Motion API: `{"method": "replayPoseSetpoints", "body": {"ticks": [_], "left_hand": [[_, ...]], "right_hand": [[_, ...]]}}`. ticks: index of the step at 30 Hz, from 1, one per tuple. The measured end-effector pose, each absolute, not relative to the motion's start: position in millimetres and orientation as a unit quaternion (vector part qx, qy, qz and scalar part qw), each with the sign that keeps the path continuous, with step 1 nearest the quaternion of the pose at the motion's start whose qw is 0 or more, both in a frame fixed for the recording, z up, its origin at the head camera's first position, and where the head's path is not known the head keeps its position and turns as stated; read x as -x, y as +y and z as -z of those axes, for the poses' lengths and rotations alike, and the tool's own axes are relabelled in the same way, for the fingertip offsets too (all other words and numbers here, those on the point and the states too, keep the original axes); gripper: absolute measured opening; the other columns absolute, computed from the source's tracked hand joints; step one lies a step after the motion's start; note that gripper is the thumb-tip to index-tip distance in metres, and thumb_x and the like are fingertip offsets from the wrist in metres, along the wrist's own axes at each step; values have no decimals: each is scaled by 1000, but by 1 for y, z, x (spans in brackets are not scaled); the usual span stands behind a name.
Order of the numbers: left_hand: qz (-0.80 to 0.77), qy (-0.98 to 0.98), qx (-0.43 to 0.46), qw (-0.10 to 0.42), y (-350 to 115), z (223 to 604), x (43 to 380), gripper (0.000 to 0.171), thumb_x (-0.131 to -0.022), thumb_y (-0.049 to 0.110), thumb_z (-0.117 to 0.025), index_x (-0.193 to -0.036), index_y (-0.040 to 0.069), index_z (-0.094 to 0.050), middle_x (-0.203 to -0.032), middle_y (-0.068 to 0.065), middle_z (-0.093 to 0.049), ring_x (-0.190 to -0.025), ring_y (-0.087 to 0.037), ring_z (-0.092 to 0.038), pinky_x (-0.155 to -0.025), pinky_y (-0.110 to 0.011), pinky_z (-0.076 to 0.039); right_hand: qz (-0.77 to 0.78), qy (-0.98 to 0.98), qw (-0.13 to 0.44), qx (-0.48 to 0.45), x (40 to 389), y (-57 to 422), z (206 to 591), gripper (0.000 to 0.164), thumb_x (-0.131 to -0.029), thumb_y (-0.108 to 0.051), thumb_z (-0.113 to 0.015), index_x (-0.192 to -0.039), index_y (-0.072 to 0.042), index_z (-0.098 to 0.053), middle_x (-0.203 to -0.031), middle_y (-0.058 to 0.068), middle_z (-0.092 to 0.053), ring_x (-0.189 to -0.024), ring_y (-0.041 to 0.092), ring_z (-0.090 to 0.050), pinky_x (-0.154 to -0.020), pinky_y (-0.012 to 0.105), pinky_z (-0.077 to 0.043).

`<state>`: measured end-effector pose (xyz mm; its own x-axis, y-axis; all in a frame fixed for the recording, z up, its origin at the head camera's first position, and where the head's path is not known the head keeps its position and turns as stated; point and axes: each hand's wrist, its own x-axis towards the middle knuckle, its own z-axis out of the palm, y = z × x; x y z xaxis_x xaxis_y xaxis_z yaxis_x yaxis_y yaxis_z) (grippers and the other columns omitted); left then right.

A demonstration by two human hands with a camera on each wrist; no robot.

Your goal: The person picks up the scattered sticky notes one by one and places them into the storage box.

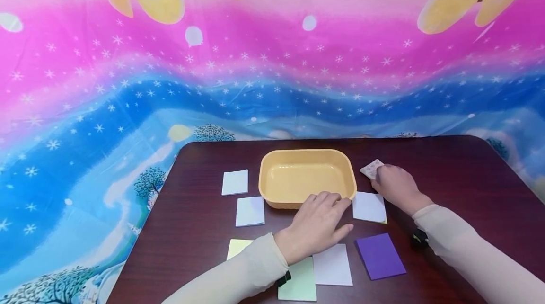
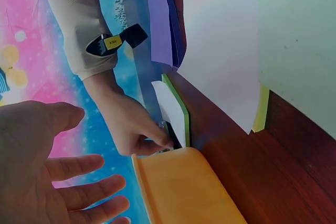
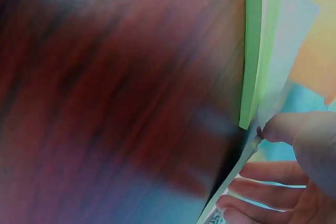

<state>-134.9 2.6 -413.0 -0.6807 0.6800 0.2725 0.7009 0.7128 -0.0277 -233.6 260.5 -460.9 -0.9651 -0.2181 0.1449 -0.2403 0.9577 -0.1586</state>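
Observation:
My right hand (image 1: 398,188) pinches the near corner of a pale patterned square pad (image 1: 371,170) to the right of a yellow plastic basin (image 1: 306,181). In the right wrist view the thumb is at the pad's edge, with the other fingers along its far side. My left hand (image 1: 317,223) has its fingers spread and holds nothing; its fingertips overlap the basin's front right rim in the head view. Close below the right hand lies a white-topped sticky note pad (image 1: 368,207) with a green edge, seen large in the right wrist view (image 3: 257,51).
A purple pad (image 1: 380,256) lies at the near right. White pads (image 1: 235,182) stand left of the basin. Nearer me are a white square (image 1: 333,264), a light green one (image 1: 298,280) and a yellow one (image 1: 238,247), partly under my left sleeve. A printed cloth hangs behind the table.

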Motion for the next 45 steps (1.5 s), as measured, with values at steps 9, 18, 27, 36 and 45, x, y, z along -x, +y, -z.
{"method": "replayPoseSetpoints", "body": {"ticks": [9, 18, 27, 36, 45], "left_hand": [[43, -914, 377, 144, 5, 412, 137, 48, -92, 52, -44, -126, 20, -55, -116, 2, -59, -107, -14, -54, -83, -29, -44], [49, -915, 374, 147, 7, 411, 141, 48, -92, 52, -44, -126, 20, -55, -117, 3, -59, -107, -13, -53, -82, -29, -44], [53, -917, 368, 144, 8, 410, 143, 48, -92, 52, -45, -125, 20, -57, -116, 3, -60, -106, -13, -54, -81, -29, -45], [58, -918, 365, 144, 8, 412, 145, 46, -91, 52, -46, -123, 20, -58, -116, 2, -60, -107, -13, -54, -81, -29, -45], [71, -921, 359, 132, 6, 410, 148, 46, -91, 51, -48, -123, 20, -58, -116, 3, -60, -107, -13, -54, -82, -29, -44]], "right_hand": [[-74, -985, 92, -126, 231, 264, 458, 23, -86, -16, -60, -65, -8, -53, -54, 2, -43, -48, 16, -42, -46, 36, -40], [-60, -977, 148, -139, 232, 265, 452, 15, -84, -11, -60, -74, 0, -61, -58, 7, -53, -49, 20, -50, -45, 42, -45], [-46, -963, 217, -152, 232, 266, 447, 22, -86, -9, -57, -64, -2, -54, -49, 3, -43, -43, 20, -43, -39, 41, -40], [-44, -965, 216, -146, 230, 266, 441, 19, -85, -7, -58, -69, 2, -56, -54, 7, -47, -45, 18, -42, -40, 39, -43], [-60, -963, 220, -142, 231, 265, 438, 20, -87, -11, -58, -74, 4, -60, -57, 11, -53, -47, 20, -47, -43, 43, -46]]}}
